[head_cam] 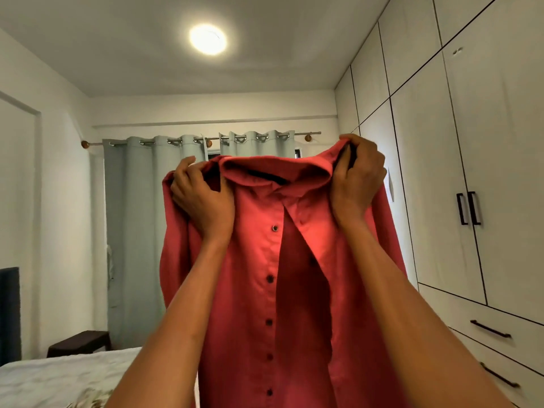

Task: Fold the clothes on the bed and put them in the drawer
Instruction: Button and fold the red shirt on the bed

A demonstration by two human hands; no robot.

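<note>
A red button-up shirt (pixel 259 290) hangs in the air in front of me, its collar at the top and a row of dark buttons running down the front. My left hand (pixel 200 198) grips the shirt's left shoulder. My right hand (pixel 357 178) grips the right shoulder, a little higher. The bed (pixel 59 378) with its pale cover lies low at the left, partly hidden by my left arm. Two closed drawers (pixel 482 328) with dark bar handles sit at the lower right under the wardrobe.
A white wardrobe (pixel 471 142) with closed doors fills the right wall. Pale blue-grey curtains (pixel 135 231) hang behind the shirt. A dark low stool (pixel 79 343) stands beyond the bed, and a dark headboard (pixel 10 313) is at the left edge.
</note>
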